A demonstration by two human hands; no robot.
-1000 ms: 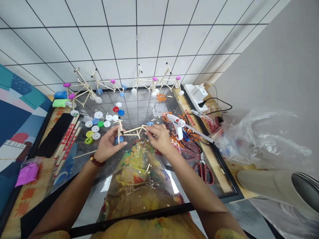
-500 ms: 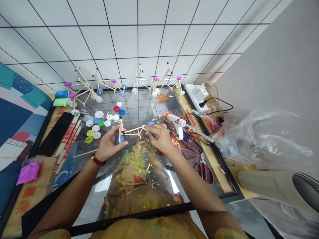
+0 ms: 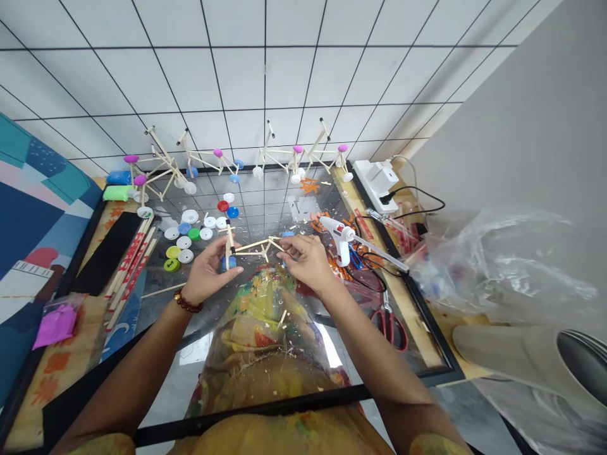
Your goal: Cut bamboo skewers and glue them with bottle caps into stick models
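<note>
A small frame of thin wooden sticks with blue bottle-cap wheels hangs between my two hands above the glass table top. My left hand is closed round the upright stick at the frame's left end, thumb pressed against it, over a blue cap. My right hand pinches the frame's right end with its fingertips, close to another blue cap.
Several finished stick models stand along the tiled wall. Loose bottle caps lie left of centre. A white glue gun rests right of my right hand, with red scissors, a power strip and chopstick packs around.
The view has shifted slightly. Both hands keep their hold on the stick frame with only a small adjustment of the right fingertips.
</note>
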